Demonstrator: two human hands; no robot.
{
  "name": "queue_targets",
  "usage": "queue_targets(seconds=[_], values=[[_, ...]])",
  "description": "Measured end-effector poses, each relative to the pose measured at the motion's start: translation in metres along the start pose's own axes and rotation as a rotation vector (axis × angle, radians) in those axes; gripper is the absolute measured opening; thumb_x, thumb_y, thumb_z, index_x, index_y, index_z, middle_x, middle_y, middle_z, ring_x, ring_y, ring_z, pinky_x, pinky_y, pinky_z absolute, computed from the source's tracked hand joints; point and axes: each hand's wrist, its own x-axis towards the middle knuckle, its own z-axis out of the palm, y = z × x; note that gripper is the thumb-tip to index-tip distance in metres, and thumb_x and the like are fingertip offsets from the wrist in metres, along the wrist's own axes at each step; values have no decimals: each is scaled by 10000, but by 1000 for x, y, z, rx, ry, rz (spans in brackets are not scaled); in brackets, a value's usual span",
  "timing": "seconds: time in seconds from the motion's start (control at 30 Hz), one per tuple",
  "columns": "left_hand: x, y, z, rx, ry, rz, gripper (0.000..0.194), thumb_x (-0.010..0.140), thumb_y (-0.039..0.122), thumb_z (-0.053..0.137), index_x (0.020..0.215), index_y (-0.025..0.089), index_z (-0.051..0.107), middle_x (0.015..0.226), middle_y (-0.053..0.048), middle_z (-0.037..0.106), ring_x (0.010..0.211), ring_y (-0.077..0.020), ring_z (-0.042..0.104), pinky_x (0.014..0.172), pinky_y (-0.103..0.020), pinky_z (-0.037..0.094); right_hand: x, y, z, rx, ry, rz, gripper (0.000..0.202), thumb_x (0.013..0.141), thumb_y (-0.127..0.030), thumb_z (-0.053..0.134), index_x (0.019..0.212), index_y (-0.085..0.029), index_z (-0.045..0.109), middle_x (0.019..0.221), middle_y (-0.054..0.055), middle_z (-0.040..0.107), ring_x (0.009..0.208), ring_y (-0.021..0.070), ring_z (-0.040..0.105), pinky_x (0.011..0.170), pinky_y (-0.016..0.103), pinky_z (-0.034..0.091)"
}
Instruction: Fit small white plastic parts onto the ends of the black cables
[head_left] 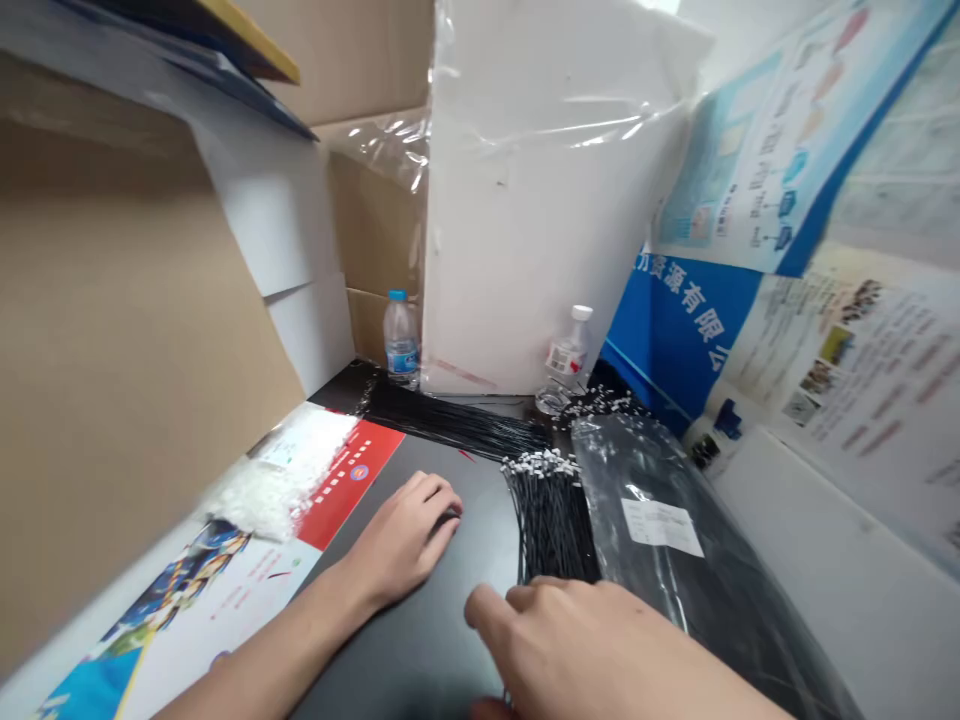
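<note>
My left hand (409, 530) rests on the dark grey mat (450, 620), its fingers curled together; whether anything is inside them is hidden. Lower and to the right, my right hand (555, 640) is over the near part of a bundle of black wires with white ends (555, 520). Its fingers are bent, and the fingertips are mostly out of sight. Behind both hands another long bundle of black wires (465, 420) lies across the surface.
A clear bag of white pieces (266, 490) lies at left on a printed sheet (247, 600). At right is a labelled plastic bag (720, 580). Two bottles, blue-capped (401, 340) and white-capped (566, 360), stand at the back. Cardboard (127, 330) walls the left side.
</note>
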Motion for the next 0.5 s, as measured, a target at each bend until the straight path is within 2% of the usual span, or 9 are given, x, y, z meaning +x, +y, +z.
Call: queue_targets(seconds=[0.1, 0.2, 0.33, 0.4, 0.5], values=[[-1, -8, 0, -73, 60, -20, 138, 916, 170, 475, 989, 195, 589, 1034, -68, 617, 997, -219, 541, 881, -360, 480, 19, 2, -2, -19, -90, 56, 86, 822, -225, 602, 890, -202, 651, 728, 46, 715, 635, 215, 692, 510, 262, 381], [0, -17, -3, -91, 95, -47, 146, 927, 189, 465, 970, 196, 605, 1017, -63, 628, 988, -211, 554, 874, -343, 494, 54, 10, -10, -28, -42, 78, 144, 891, -270, 532, 951, -216, 652, 871, 53, 734, 757, 216, 700, 582, 271, 404], [-1, -20, -10, 69, 46, -100, 167, 916, 192, 468, 966, 188, 628, 1005, -84, 640, 994, -239, 564, 835, -358, 517, 139, 21, -12, -101, 85, 109, 181, 892, -257, 489, 933, -224, 661, 938, 50, 730, 815, 209, 683, 615, 267, 407], [-1, -16, -12, 169, -5, -92, 184, 911, 172, 462, 948, 183, 642, 1001, -101, 644, 1009, -256, 560, 834, -376, 521, 188, 22, -7, -92, 161, 125, 198, 895, -241, 476, 982, -239, 653, 988, 41, 723, 872, 200, 674, 642, 258, 421], [-1, -9, -14, 275, -66, -71, 199, 889, 142, 469, 959, 146, 656, 993, -141, 641, 988, -292, 561, 791, -413, 532, 249, 20, 5, -91, 193, 153, 259, 936, -278, 444, 1126, -238, 615, 1134, 67, 688, 980, 205, 653, 723, 269, 453]])
